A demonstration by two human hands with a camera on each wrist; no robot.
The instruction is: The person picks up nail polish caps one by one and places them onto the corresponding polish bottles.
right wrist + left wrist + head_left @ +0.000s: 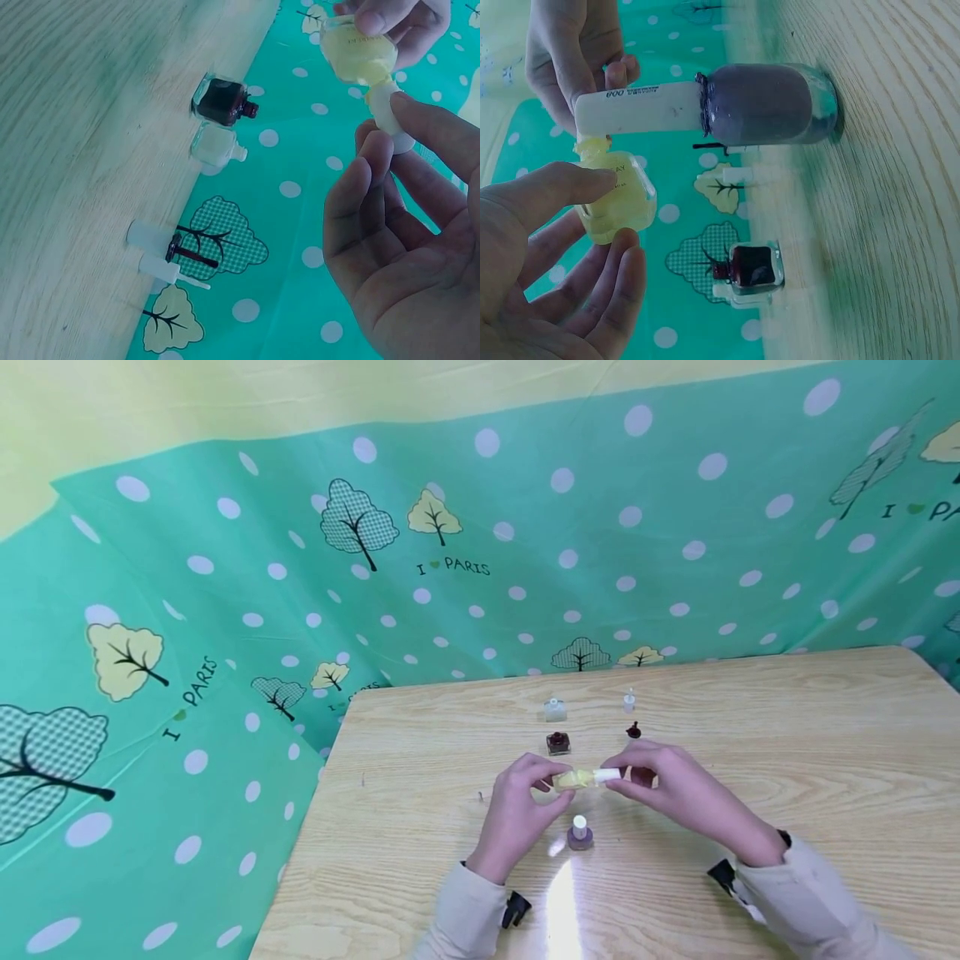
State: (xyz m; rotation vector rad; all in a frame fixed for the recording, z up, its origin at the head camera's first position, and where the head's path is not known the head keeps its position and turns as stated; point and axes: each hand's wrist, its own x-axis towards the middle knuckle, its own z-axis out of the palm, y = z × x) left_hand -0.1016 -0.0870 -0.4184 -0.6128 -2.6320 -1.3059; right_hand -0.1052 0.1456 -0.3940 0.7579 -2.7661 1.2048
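Beyond the purple bottle [580, 838], my left hand [517, 814] pinches the yellow bottle [572, 780], my right hand [667, 777] its white cap [608, 774]. I'm likely uncapping it (the dark bottle [558, 744] stands open); freeing it calls for a straight pull.

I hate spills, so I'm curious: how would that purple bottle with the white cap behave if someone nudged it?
The purple bottle looks like glass, so it's probably stiff and could break if dropped. Its tall white cap makes it top-heavy-looking, so a high push might tip it. Its smooth, shiny sides may feel slippery.
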